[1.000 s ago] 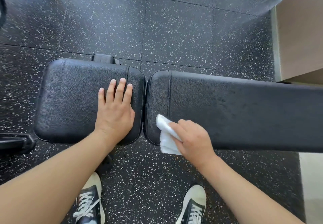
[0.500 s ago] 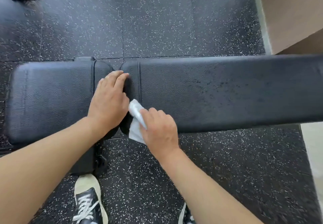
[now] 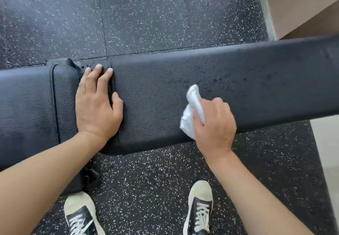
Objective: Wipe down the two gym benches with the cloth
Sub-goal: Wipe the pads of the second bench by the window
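the right hand [image 3: 213, 123] is curled round a small crumpled white cloth [image 3: 192, 112], pinching it between thumb and fingers, and presses it onto the long black textured vinyl back pad [image 3: 256, 80] of the gym bench, near the pad's front edge and well right of its left end. the cloth sticks out past the fingers toward the far edge, and its lower corner hangs just over the front edge. the left hand [image 3: 97, 104] lies flat with fingers straight, holding nothing, across the seam between the back pad and the shorter black vinyl seat pad [image 3: 27, 106], fingertips reaching the far edge.

the cloth looks light, soft and limp; it will bunch rather than stay spread, so a wad gripped in the middle with the palm bearing down seems the sound way to hold it. loose corners may drag or fold under. the padding looks firm yet slightly yielding, its grain grippy rather than slick, and dark specks show on the pad's right stretch, which probably needs more pressure. only one bench is in view, so the task appears far from finished.

below lie the speckled black rubber floor [image 3: 156, 179] and two black-and-white laced sneakers [image 3: 200, 207].
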A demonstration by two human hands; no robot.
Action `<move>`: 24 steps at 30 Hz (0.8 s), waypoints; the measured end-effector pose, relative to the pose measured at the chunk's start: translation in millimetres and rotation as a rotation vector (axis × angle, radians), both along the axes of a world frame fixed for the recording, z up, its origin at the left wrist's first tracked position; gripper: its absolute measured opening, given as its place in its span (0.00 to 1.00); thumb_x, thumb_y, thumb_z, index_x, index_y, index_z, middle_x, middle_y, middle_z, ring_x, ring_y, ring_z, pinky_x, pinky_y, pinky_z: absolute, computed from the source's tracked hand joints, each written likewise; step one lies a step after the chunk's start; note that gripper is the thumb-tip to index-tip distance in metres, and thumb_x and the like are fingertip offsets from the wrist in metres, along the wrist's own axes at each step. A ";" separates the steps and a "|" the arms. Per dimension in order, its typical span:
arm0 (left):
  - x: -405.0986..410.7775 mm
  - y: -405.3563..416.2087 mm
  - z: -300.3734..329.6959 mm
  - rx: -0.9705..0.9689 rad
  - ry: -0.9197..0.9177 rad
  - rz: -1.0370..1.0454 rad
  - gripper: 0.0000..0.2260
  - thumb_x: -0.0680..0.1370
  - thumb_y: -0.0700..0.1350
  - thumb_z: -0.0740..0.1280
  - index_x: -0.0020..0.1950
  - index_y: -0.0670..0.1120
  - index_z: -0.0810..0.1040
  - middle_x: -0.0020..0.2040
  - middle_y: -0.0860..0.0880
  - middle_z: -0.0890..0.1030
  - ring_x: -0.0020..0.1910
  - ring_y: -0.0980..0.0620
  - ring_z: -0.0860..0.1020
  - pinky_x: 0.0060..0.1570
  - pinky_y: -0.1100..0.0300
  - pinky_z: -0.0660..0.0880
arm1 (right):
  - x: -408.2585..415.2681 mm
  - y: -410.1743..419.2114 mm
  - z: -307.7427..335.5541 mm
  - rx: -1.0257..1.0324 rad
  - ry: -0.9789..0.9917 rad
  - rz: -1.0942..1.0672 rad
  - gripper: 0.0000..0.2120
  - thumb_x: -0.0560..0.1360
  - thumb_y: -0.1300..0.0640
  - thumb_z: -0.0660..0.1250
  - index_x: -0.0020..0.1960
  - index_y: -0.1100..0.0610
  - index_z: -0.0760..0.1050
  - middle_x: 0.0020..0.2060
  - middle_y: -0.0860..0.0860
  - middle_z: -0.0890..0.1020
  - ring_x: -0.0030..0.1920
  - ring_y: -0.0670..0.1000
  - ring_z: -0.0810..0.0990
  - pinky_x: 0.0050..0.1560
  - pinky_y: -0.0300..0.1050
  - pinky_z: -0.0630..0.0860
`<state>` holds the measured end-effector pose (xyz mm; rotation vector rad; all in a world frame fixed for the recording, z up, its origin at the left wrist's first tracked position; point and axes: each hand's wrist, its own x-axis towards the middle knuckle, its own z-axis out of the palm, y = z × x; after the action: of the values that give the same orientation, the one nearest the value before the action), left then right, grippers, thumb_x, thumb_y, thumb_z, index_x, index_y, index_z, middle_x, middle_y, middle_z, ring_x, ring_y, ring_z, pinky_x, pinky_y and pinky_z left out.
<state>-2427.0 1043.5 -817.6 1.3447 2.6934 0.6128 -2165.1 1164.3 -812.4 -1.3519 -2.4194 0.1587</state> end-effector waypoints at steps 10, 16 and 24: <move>-2.8 0.4 -6.6 0.019 0.021 -0.015 0.26 0.81 0.47 0.58 0.79 0.41 0.68 0.79 0.38 0.67 0.81 0.34 0.61 0.81 0.42 0.56 | -118.3 -50.9 4.5 -0.051 0.168 0.247 0.12 0.81 0.48 0.70 0.44 0.55 0.79 0.39 0.52 0.75 0.40 0.56 0.71 0.38 0.52 0.67; -0.9 0.0 -7.6 0.026 0.019 -0.001 0.27 0.80 0.48 0.58 0.78 0.42 0.69 0.79 0.40 0.67 0.81 0.36 0.60 0.81 0.43 0.58 | -13.5 16.6 -3.7 -0.016 0.087 0.250 0.08 0.79 0.55 0.72 0.45 0.59 0.80 0.37 0.53 0.73 0.37 0.56 0.68 0.36 0.55 0.69; -2.2 -0.9 -8.2 0.001 0.015 0.009 0.27 0.79 0.49 0.59 0.78 0.42 0.70 0.79 0.40 0.67 0.82 0.36 0.61 0.80 0.42 0.59 | -88.2 80.5 -7.4 0.097 0.076 0.199 0.16 0.82 0.45 0.67 0.44 0.57 0.76 0.39 0.54 0.74 0.39 0.56 0.70 0.39 0.52 0.69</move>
<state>-2429.2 1042.5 -825.8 1.3439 2.7127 0.6076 -2253.3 1244.8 -819.8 -1.0443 -2.4596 0.1388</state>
